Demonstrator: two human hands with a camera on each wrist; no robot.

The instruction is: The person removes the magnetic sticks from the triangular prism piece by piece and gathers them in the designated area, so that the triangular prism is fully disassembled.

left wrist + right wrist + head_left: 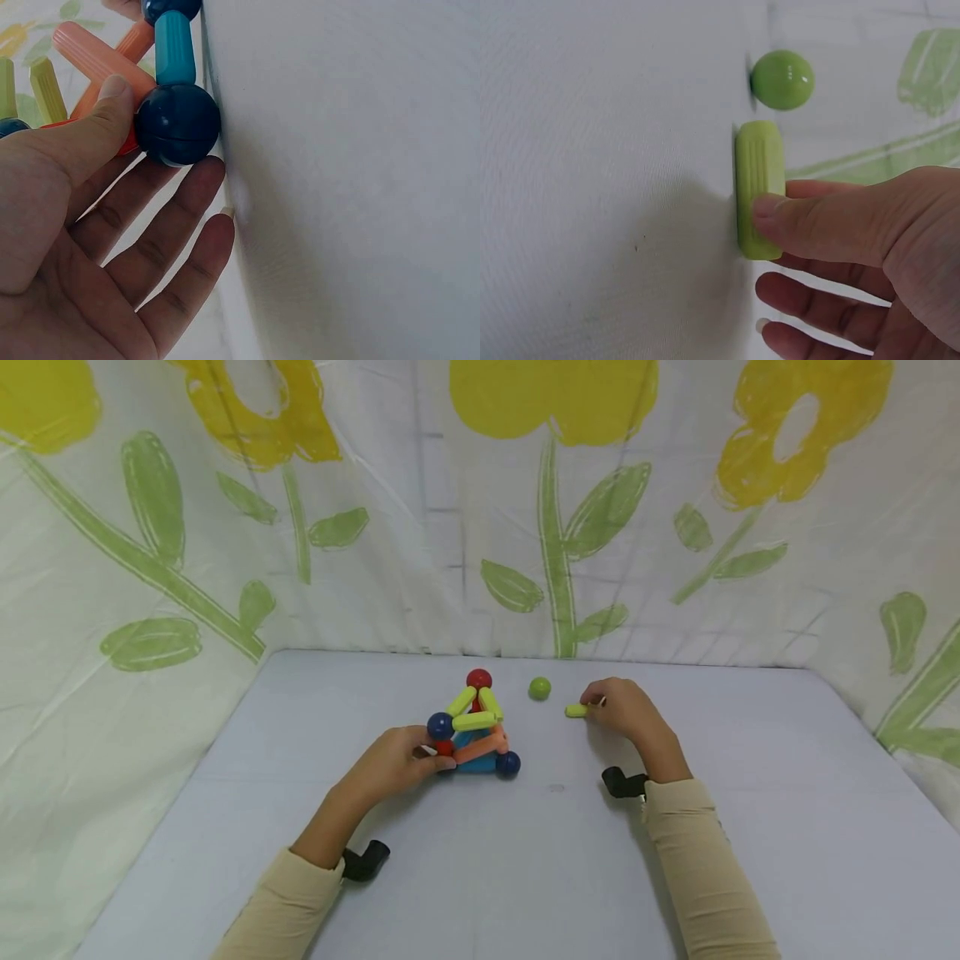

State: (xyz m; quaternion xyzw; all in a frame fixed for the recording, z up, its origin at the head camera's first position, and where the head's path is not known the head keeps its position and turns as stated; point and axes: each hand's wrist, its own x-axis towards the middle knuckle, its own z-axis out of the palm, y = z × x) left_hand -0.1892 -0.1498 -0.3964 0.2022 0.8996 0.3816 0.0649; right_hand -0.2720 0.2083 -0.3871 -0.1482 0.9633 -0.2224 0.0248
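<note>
A structure of coloured rods and balls [474,721] stands on the table, its red ball [479,679] at the back and a dark blue ball [440,726] at upper left. At its left corner, my left hand [397,764] grips it, thumb beside a lower dark blue ball [178,124] and an orange rod [105,60]. The other left fingers spread loosely below that ball. Farther right, my right hand [626,706] pinches a yellow-green rod [759,161] between thumb and index finger, low at the table surface. The remaining right fingers hang loosely curled.
A light green ball [540,688] lies between the structure and my right hand. The white table [555,860] ends at a flower-painted curtain [420,527] behind it. Black wrist-worn pieces [366,862] stick out inward from both forearms.
</note>
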